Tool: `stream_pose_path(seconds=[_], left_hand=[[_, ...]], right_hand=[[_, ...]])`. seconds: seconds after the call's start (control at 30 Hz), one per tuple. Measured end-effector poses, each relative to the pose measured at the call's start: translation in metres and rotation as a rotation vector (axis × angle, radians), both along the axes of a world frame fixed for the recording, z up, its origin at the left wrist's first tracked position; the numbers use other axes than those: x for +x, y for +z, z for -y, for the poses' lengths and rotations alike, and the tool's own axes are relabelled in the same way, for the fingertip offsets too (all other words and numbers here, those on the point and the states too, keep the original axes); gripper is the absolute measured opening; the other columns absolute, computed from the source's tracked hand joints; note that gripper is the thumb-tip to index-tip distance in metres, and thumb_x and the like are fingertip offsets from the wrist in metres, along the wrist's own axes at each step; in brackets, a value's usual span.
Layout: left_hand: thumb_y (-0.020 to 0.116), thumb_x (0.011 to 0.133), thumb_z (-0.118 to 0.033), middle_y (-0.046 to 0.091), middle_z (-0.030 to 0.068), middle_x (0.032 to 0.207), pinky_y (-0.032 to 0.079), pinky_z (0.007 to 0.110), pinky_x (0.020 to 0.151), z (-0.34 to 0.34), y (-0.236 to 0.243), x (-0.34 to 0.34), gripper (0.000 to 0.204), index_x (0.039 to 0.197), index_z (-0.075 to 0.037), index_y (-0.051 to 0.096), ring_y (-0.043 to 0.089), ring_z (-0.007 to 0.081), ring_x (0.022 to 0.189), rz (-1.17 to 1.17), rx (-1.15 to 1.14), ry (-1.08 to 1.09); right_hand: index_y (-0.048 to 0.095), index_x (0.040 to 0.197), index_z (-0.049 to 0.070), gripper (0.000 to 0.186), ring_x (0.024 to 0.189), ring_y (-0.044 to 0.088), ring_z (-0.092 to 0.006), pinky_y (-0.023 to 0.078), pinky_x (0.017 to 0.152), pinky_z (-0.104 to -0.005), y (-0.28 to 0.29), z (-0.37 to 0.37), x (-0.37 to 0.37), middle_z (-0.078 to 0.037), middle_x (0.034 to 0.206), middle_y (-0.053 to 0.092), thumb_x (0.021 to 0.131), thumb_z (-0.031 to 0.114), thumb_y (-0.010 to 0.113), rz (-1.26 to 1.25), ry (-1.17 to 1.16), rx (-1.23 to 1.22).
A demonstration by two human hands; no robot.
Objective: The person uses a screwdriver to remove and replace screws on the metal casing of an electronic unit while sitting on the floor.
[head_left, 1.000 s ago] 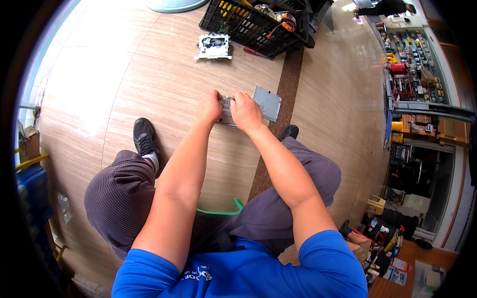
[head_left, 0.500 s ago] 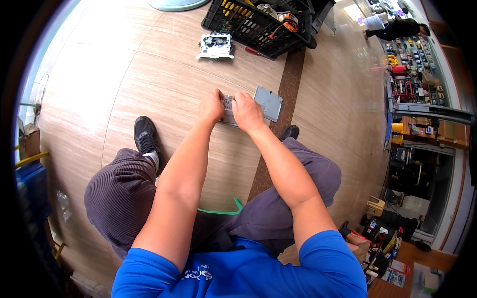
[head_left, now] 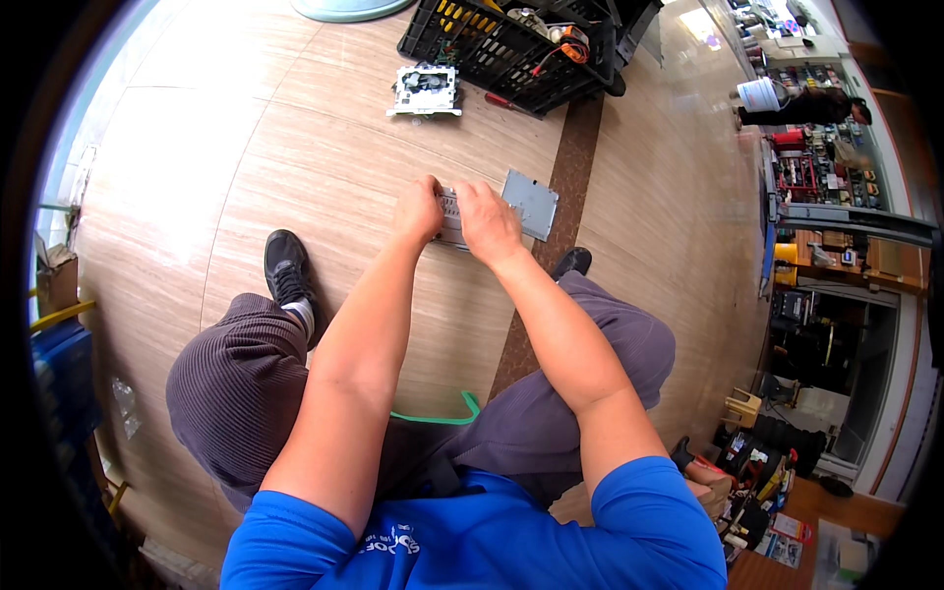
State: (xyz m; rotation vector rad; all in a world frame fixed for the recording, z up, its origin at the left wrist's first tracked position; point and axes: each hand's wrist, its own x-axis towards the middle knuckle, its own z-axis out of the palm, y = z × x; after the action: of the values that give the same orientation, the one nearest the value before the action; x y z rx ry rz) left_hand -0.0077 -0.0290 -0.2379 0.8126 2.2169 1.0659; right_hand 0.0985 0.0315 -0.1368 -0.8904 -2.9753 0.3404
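Note:
Between my hands is a grey metal casing point(head_left: 451, 234) with small slots in its face, partly covered by my fingers. My left hand point(head_left: 420, 210) is closed on its left side. On its right side, my right hand point(head_left: 489, 220) grips the edge with fingers bent over the top. A flat grey metal plate point(head_left: 532, 205) lies on the floor just right of my right hand. Farther off, a disc-drive mechanism with a white frame point(head_left: 427, 91) rests on the floor.
A black plastic crate point(head_left: 497, 57) with tools and wires stands at the far side, a red-handled screwdriver point(head_left: 500, 100) beside it. A green strip point(head_left: 438, 421) lies near my legs. At the right, a person point(head_left: 811, 105) carries a white bucket point(head_left: 758, 95) past crowded shelves.
My right hand's fingers have shifted slightly on the casing, while my left hand stays in place. In the background, the person with the bucket has moved a little down and to the right.

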Motion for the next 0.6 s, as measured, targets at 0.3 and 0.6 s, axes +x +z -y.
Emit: stream_pose_path(seconds=[0.3,0.6], left_hand=[[0.063,0.082,-0.010,0.068,0.0218,0.092,0.052,0.047,0.081,0.000,0.002,0.000,0.010,0.089,-0.004,0.066,0.065,0.0396,0.092,-0.002,0.023,0.024],[0.062,0.083,-0.010,0.068,0.0215,0.093,0.052,0.048,0.081,-0.003,0.003,0.001,0.010,0.090,-0.004,0.066,0.065,0.0391,0.092,-0.010,0.003,0.015]], right_hand=[[0.057,0.116,0.008,0.026,0.095,0.062,-0.0380,0.052,0.079,-0.0464,-0.002,0.002,0.000,-0.015,0.103,0.061,0.090,0.011,0.059,-0.137,0.058,-0.020],[0.057,0.118,0.009,0.028,0.095,0.063,-0.0394,0.053,0.081,-0.0465,-0.005,-0.005,0.007,-0.017,0.106,0.063,0.091,0.015,0.059,-0.139,0.046,-0.011]])
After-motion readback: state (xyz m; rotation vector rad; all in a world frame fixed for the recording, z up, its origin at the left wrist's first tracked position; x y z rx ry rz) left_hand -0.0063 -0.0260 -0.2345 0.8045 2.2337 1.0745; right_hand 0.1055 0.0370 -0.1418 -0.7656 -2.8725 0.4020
